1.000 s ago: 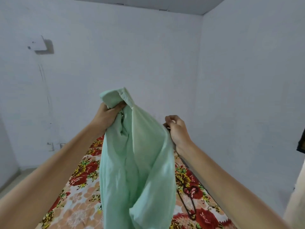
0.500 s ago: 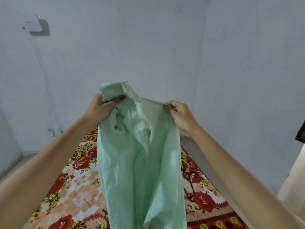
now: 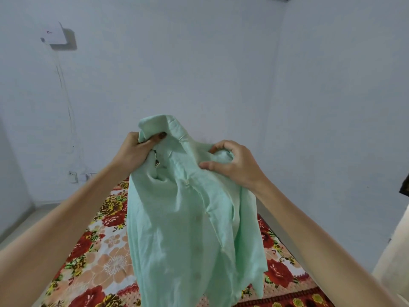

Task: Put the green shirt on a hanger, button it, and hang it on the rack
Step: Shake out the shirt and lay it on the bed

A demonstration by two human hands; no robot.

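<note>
the green shirt [image 3: 188, 229] hangs in the air in front of the person, above the floral bedsheet [image 3: 99, 251], held at its top by both hands. the left hand [image 3: 132, 152] grips the collar [image 3: 155, 122]: thumb across the near face of the fabric, fingers curled round behind it. the right hand [image 3: 236, 167] holds a bunch of fabric near the shoulder, thumb and curled fingers closed on it. this two-point hold lets the body drop under its own weight, probably to expose the neck opening and front edges before a hanger goes in. small buttons [image 3: 187, 181] show along one front edge; the front appears unbuttoned, though folds obscure this. no hanger or rack is in view. the hem is cut off by the frame. a dark item [image 3: 405, 185] at the right edge is cut off and cannot be identified.
</note>
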